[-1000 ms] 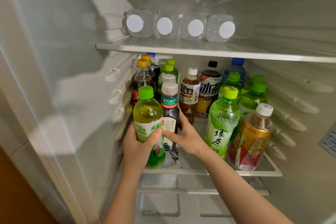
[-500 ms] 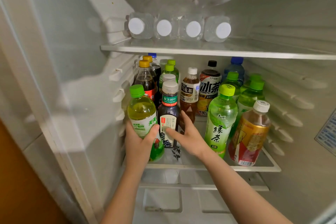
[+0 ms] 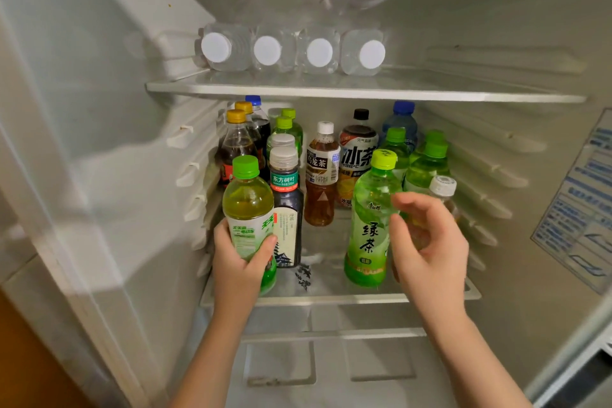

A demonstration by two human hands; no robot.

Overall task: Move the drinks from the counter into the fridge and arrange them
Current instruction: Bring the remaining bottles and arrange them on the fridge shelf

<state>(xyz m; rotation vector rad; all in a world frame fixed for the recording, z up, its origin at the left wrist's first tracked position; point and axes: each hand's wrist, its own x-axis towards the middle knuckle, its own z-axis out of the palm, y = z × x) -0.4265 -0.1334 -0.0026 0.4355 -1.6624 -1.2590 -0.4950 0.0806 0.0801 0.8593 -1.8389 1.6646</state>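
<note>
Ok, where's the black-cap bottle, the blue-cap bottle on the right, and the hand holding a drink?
Black-cap bottle [image 3: 358,156], head view, label.
Blue-cap bottle [image 3: 403,107], head view, cap.
Left hand [image 3: 236,262], head view, back of hand.

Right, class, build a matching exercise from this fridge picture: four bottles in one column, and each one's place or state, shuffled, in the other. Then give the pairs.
Column one:
1. Yellow-green drink bottle with green cap
2. Clear water bottles with white caps
3. Brown tea bottle with white cap
4. Bright green tea bottle with lime cap

Column two:
A. Lying on their sides on the upper shelf
B. Standing just beside the open right hand
C. Gripped by the left hand
D. Standing mid-shelf, untouched

Pairs: 1-C, 2-A, 3-D, 4-B
</note>
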